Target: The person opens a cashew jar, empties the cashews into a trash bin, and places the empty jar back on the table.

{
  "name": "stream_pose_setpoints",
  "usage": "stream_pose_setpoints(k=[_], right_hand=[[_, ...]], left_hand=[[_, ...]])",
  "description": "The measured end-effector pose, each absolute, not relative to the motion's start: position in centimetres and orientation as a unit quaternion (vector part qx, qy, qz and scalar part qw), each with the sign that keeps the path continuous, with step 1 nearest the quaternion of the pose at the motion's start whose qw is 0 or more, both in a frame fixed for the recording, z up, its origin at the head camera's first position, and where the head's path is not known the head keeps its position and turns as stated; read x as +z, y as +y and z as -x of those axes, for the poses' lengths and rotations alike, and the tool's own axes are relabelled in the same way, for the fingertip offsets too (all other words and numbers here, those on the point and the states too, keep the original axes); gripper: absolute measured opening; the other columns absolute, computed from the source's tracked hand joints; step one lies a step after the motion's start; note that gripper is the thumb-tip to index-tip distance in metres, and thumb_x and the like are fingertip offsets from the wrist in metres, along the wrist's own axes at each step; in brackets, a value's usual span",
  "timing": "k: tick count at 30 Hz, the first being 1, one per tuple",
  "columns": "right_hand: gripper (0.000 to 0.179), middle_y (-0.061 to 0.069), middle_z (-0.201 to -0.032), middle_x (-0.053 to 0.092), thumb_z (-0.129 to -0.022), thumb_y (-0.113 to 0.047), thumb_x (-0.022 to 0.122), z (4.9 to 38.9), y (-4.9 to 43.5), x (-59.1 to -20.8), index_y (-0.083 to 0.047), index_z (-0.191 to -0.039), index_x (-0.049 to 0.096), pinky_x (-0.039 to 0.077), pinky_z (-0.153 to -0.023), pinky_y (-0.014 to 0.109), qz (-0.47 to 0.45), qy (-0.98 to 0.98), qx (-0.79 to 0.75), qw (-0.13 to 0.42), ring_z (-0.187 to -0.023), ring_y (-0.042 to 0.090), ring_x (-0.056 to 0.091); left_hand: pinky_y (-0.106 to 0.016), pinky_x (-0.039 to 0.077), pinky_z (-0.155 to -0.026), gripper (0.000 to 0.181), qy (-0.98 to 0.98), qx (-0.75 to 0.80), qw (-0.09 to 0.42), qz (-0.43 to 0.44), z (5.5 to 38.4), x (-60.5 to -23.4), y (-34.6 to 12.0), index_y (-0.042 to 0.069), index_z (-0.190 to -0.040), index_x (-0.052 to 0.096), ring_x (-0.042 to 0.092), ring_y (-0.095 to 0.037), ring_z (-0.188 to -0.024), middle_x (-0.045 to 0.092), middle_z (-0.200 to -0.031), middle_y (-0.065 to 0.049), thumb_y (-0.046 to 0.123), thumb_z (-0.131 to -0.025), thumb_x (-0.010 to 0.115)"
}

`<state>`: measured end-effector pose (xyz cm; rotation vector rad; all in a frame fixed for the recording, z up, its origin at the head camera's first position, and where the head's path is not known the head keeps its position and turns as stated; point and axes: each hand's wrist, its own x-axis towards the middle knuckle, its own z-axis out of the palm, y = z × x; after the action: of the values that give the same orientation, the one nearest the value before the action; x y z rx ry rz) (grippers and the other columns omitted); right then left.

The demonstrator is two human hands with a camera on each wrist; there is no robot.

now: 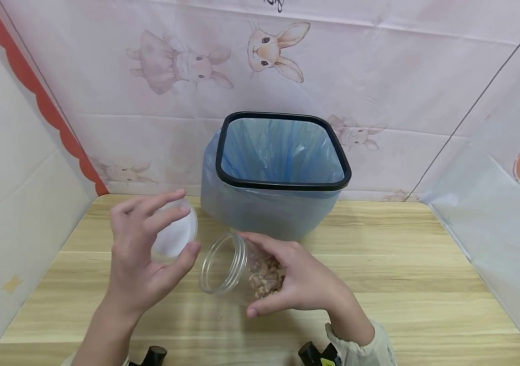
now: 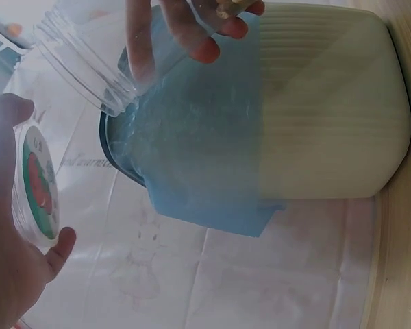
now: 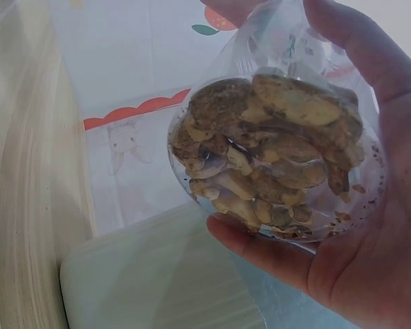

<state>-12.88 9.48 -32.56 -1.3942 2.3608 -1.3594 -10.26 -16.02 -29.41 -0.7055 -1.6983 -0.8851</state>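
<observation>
My left hand (image 1: 136, 249) holds a round white lid (image 1: 174, 235) by its edge between thumb and fingers. A printed green and red label on the lid's other face shows in the left wrist view. With thumb and fingers spread around its sides, my right hand (image 1: 303, 274) grips a clear plastic jar (image 1: 240, 264). The jar lies tilted, its uncovered mouth facing left toward the lid but apart from it. Brown, lumpy pieces (image 3: 274, 171) sit gathered at the jar's bottom, seen through the base in the right wrist view.
Behind the jar stands a pale bin (image 2: 329, 103) with a black rim (image 1: 283, 185) and a blue bag liner (image 1: 260, 208). It stands on a wooden table (image 1: 415, 284), near a back wall printed with rabbits. Side panels border the table left and right.
</observation>
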Motion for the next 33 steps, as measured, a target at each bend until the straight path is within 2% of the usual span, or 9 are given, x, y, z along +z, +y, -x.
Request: stream_pose_setpoints(k=[4, 6, 10, 14, 17, 21, 26, 33], right_hand=[[0.106, -0.014, -0.150, 0.048, -0.063, -0.040, 0.095, 12.8, 9.5, -32.6, -0.032, -0.152, 0.038, 0.044, -0.108, 0.033, 0.456, 0.769, -0.445, 0.041, -0.133, 0.010, 0.051], [0.106, -0.014, -0.150, 0.047, -0.064, -0.040, 0.095, 12.8, 9.5, -32.6, -0.032, -0.152, 0.037, 0.044, -0.108, 0.034, 0.458, 0.769, -0.445, 0.040, -0.133, 0.011, 0.051], [0.106, -0.012, -0.151, 0.047, -0.064, -0.040, 0.095, 12.8, 9.5, -32.6, -0.033, -0.152, 0.037, 0.044, -0.108, 0.034, 0.458, 0.769, -0.444, 0.040, -0.134, 0.010, 0.050], [0.106, -0.012, -0.151, 0.047, -0.064, -0.040, 0.095, 12.8, 9.5, -32.6, -0.032, -0.152, 0.037, 0.044, -0.108, 0.034, 0.460, 0.769, -0.443, 0.035, -0.134, 0.010, 0.050], [0.106, -0.012, -0.150, 0.047, -0.064, -0.040, 0.095, 12.9, 9.5, -32.6, -0.032, -0.152, 0.037, 0.044, -0.108, 0.034, 0.463, 0.767, -0.443, 0.032, -0.133, 0.011, 0.051], [0.106, -0.011, -0.150, 0.048, -0.063, -0.040, 0.095, 12.9, 9.6, -32.6, -0.031, -0.152, 0.037, 0.045, -0.108, 0.034, 0.463, 0.768, -0.442, 0.030, -0.132, 0.011, 0.052], [0.106, -0.008, -0.148, 0.050, -0.063, -0.039, 0.095, 13.0, 9.9, -32.5, -0.031, -0.151, 0.038, 0.046, -0.106, 0.034, 0.454, 0.774, -0.441, 0.032, -0.130, 0.011, 0.053], [0.105, -0.010, -0.147, 0.051, -0.062, -0.038, 0.095, 12.9, 10.1, -32.3, -0.031, -0.151, 0.039, 0.048, -0.104, 0.034, 0.437, 0.781, -0.445, 0.043, -0.129, 0.011, 0.054]], left_hand=[[-0.046, 0.027, -0.104, 0.042, -0.707, -0.362, 0.532, 0.293, 10.1, -29.3, -16.0, 0.004, -0.102, 0.068, 0.053, -0.043, -0.110, 0.067, -0.113, -0.024, 0.044, -0.092, 0.066], [-0.046, 0.028, -0.105, 0.042, -0.709, -0.365, 0.525, 0.297, 10.1, -29.4, -16.0, 0.004, -0.104, 0.068, 0.052, -0.042, -0.113, 0.066, -0.115, -0.025, 0.044, -0.092, 0.065], [-0.038, 0.031, -0.099, 0.045, -0.720, -0.370, 0.500, 0.307, 10.1, -29.5, -16.3, 0.002, -0.108, 0.068, 0.054, -0.038, -0.110, 0.064, -0.118, -0.025, 0.045, -0.094, 0.063], [-0.031, 0.034, -0.092, 0.046, -0.745, -0.355, 0.478, 0.301, 10.1, -29.7, -16.5, 0.004, -0.114, 0.070, 0.053, -0.040, -0.107, 0.064, -0.120, -0.024, 0.044, -0.096, 0.059], [-0.031, 0.037, -0.087, 0.046, -0.775, -0.335, 0.454, 0.285, 10.0, -29.8, -16.9, 0.007, -0.117, 0.071, 0.052, -0.042, -0.110, 0.063, -0.124, -0.021, 0.046, -0.098, 0.056], [-0.039, 0.039, -0.086, 0.047, -0.807, -0.310, 0.424, 0.271, 10.0, -30.2, -17.3, 0.012, -0.120, 0.071, 0.052, -0.041, -0.117, 0.062, -0.129, -0.018, 0.049, -0.099, 0.053], [-0.040, 0.042, -0.084, 0.040, -0.838, -0.287, 0.391, 0.250, 10.3, -30.9, -17.9, 0.019, -0.119, 0.072, 0.052, -0.039, -0.120, 0.061, -0.132, -0.013, 0.048, -0.096, 0.059], [-0.050, 0.044, -0.084, 0.034, -0.863, -0.264, 0.359, 0.238, 10.6, -31.5, -18.3, 0.022, -0.117, 0.072, 0.053, -0.038, -0.119, 0.061, -0.131, -0.011, 0.034, -0.085, 0.070]])
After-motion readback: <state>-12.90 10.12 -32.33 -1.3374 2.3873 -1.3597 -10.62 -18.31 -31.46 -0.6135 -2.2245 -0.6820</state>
